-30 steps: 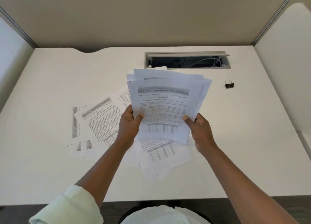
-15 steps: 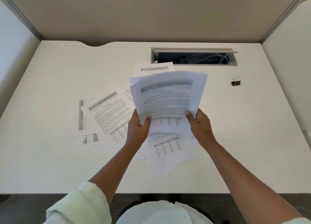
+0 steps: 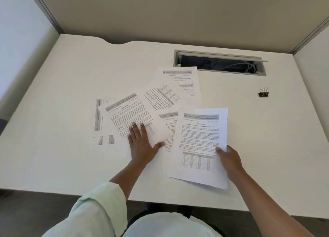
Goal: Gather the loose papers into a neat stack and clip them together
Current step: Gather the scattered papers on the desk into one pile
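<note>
At a white desk, the right hand pinches a gathered stack at its right edge; the left hand rests flat, fingers straight, on loose papers fanned leftward. A binder clip sits far right, well apart.

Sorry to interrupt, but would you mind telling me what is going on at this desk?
A person is tidying up at a white desk. The right hand grips a small stack of sheets by its right edge. The left hand lies flat on a loose sheet, with several other sheets fanned out around it. The black binder clip sits apart at the far right, untouched, so nothing is clipped yet.
</note>
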Demonstrator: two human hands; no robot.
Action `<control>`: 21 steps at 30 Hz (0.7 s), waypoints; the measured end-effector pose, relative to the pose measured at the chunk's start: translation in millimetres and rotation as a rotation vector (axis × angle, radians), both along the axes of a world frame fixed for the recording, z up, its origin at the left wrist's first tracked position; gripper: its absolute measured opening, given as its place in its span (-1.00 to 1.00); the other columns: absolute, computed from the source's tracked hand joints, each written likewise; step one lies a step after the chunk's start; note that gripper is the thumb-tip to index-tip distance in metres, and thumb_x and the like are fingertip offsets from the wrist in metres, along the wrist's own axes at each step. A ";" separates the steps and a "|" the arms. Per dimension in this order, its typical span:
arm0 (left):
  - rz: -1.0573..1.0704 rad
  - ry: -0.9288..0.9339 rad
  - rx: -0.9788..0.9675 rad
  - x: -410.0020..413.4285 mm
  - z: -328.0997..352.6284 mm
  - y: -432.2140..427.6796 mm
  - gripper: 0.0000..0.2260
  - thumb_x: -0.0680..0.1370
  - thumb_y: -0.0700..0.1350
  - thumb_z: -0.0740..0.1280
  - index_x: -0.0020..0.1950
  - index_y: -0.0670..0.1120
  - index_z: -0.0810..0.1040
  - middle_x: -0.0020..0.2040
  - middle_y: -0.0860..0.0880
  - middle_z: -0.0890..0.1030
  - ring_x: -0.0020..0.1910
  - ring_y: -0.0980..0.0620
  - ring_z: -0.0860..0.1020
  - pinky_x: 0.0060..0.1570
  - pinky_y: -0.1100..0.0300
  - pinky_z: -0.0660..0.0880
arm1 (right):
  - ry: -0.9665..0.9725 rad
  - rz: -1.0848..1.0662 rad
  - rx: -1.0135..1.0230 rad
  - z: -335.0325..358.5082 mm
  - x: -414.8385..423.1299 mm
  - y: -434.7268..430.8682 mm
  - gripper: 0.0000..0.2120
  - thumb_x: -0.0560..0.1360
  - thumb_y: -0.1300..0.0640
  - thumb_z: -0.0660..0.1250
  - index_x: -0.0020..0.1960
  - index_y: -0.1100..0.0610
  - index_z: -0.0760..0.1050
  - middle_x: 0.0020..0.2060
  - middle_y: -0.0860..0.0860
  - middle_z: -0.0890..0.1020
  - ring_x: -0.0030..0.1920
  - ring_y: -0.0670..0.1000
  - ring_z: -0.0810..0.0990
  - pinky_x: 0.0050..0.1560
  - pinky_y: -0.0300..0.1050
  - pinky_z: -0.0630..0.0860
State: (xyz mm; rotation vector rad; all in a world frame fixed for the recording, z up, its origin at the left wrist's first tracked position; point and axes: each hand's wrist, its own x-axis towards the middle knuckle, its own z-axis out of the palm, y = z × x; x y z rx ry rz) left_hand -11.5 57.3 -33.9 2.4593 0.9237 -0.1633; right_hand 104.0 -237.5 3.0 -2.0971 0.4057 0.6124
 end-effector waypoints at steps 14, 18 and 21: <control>0.056 -0.168 -0.347 2.6 41.2 4.3 -0.26 0.56 -0.16 0.38 0.65 -0.04 0.06 0.52 -0.09 0.41 0.42 -0.16 0.46 0.34 0.10 0.37 | 0.065 0.020 0.086 -5.1 -12.5 18.7 -0.74 0.64 0.14 0.29 0.31 0.07 0.56 0.13 0.01 0.70 0.12 0.12 0.67 0.13 -0.01 0.55; 0.045 -0.151 -0.539 12.0 50.4 -7.7 -0.37 0.54 -0.12 0.38 0.58 0.03 0.26 0.38 -0.02 0.56 0.28 -0.08 0.57 0.30 0.05 0.49 | 0.089 0.020 0.132 -6.5 -15.6 25.9 -0.75 0.63 0.15 0.31 0.30 0.04 0.57 0.15 0.01 0.71 0.11 0.10 0.68 0.13 -0.01 0.56; -0.075 -0.155 -0.618 11.5 56.6 -30.1 -0.41 0.54 -0.15 0.38 0.55 0.05 0.31 0.30 -0.02 0.62 0.17 -0.01 0.62 0.15 0.15 0.54 | 0.121 0.003 0.179 -6.9 -16.2 28.9 -0.76 0.63 0.16 0.32 0.27 0.00 0.57 0.16 0.02 0.72 0.09 0.08 0.70 0.16 0.04 0.59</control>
